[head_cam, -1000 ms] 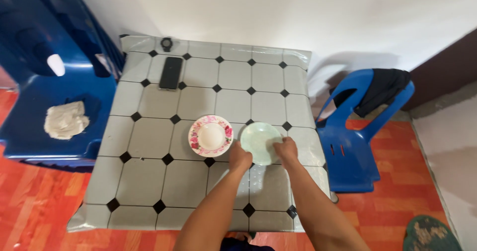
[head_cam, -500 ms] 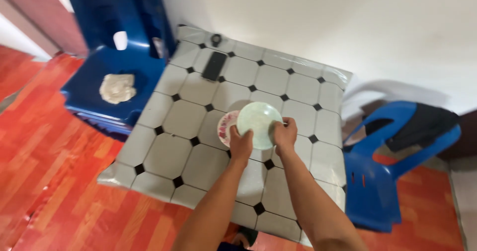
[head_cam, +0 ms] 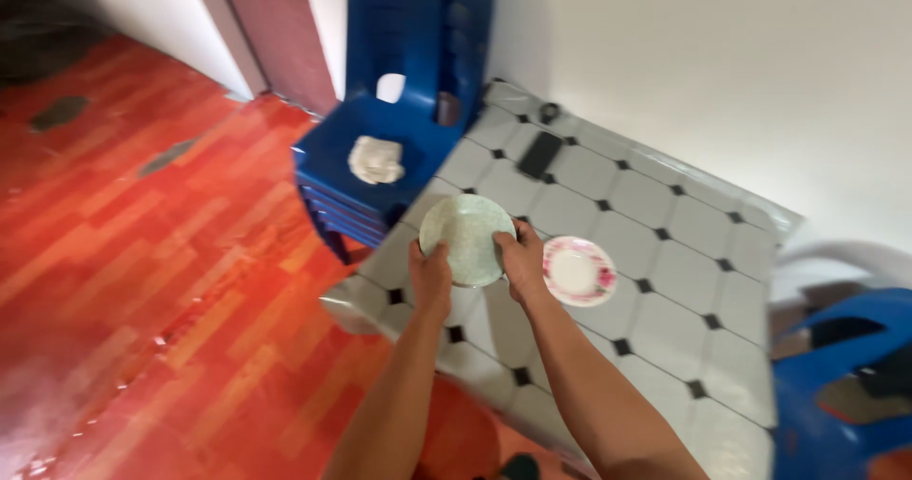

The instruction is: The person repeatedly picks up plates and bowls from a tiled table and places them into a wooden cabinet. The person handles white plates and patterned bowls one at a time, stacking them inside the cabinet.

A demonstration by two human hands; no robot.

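Gripping the pale green plate [head_cam: 466, 238] by its rim with your left hand [head_cam: 431, 278] and right hand [head_cam: 523, 261], you lifted it off the tabletop [head_cam: 665, 252] toward centre frame, leaving the pink-rimmed plate [head_cam: 579, 271] behind at its right.

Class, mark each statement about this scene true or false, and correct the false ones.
1. Both hands hold the pale green plate. True.
2. The flowered plate is stacked under the green one. False: it lies apart on the table.
3. A dark phone lies on the table. True.
4. The blue chair holds a red cup. False: a crumpled white cloth lies on its seat.
5. The left hand rests flat on the table. False: it grips the green plate's edge.
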